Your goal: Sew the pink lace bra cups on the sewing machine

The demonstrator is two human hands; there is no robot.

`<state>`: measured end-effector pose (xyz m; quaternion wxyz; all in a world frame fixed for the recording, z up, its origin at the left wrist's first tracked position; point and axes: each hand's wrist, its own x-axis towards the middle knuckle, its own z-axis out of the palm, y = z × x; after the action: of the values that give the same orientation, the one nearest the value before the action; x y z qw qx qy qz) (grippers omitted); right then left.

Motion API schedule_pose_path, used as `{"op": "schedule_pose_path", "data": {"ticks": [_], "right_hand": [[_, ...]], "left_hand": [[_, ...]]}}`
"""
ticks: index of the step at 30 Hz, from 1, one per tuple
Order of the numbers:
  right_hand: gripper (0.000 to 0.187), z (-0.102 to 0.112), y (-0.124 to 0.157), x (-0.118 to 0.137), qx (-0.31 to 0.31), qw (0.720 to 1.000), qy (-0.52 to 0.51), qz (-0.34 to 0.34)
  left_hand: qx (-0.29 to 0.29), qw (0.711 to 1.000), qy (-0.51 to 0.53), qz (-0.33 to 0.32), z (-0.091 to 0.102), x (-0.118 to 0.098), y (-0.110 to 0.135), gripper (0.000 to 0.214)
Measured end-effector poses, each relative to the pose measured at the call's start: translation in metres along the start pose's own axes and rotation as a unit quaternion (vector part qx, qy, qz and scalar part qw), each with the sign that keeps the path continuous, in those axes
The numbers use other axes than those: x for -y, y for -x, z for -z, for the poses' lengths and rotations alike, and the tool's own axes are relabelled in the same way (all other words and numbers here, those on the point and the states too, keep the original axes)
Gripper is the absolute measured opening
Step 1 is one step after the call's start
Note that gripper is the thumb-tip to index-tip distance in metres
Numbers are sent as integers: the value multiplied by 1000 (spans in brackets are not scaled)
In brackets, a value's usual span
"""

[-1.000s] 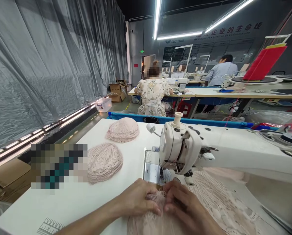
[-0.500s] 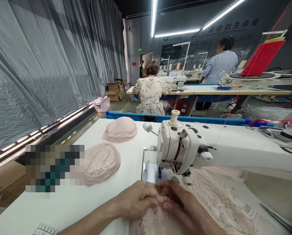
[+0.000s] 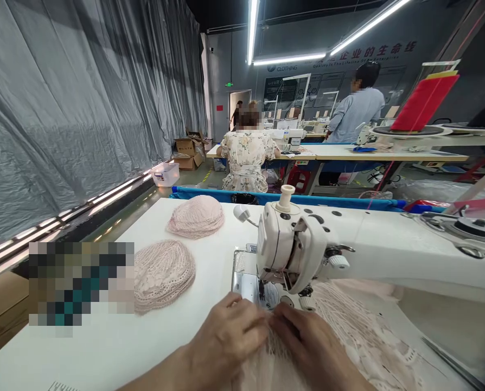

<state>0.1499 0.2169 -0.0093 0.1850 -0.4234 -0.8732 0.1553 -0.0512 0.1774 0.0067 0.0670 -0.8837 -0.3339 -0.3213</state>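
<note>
Both my hands meet just in front of the needle area of a white sewing machine [image 3: 291, 250]. My left hand [image 3: 230, 334] pinches the upper edge of a pale pink lace piece [image 3: 273, 361]. Close beside it, my right hand [image 3: 307, 339] grips the same edge, its fingertips hidden behind the knuckles. The lace hangs down between the hands toward the table's front. Just beyond my fingers are the presser foot [image 3: 261, 289] and the metal plate [image 3: 243, 285]. More pink lace [image 3: 360, 336] lies under the machine arm at the right.
Two stacks of pink lace pieces, one farther back [image 3: 196, 216] and one nearer [image 3: 165, 276], lie on the white table [image 3: 116, 353]. Tweezers or scissors [image 3: 450, 358], only partly visible, rest at right. A red thread cone [image 3: 425, 103] stands behind. Two co-workers are at the tables ahead.
My hands have moved slightly up toward the presser foot, drawing the lace edge with them. The left hand is turned more with its back upward. The view has shifted a little.
</note>
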Motion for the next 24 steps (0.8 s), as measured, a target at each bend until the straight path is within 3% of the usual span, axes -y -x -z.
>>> {"op": "schedule_pose_path", "data": {"ticks": [2, 6, 9, 11, 16, 20, 24], "right_hand": [[25, 0, -1, -2, -22, 999, 37, 2], [24, 3, 1, -1, -165, 966, 179, 89], [22, 2, 6, 4, -154, 960, 134, 190], [23, 0, 9, 7, -137, 962, 91, 219], [32, -4, 8, -3, -182, 954, 152, 182], [29, -1, -7, -16, -187, 946, 187, 185], [39, 6, -22, -22, -203, 941, 203, 178]], "left_hand": [[28, 999, -17, -9, -7, -1, 2, 19], [45, 998, -40, 16, -15, -1, 5, 18], [43, 997, -61, 17, -16, -1, 5, 19], [57, 995, -76, 5, -14, -1, 3, 19], [86, 991, -102, 8, -16, 7, -5, 11], [100, 985, -127, 54, -29, 27, -13, 15], [96, 986, -118, 69, -39, 49, -22, 21]]}}
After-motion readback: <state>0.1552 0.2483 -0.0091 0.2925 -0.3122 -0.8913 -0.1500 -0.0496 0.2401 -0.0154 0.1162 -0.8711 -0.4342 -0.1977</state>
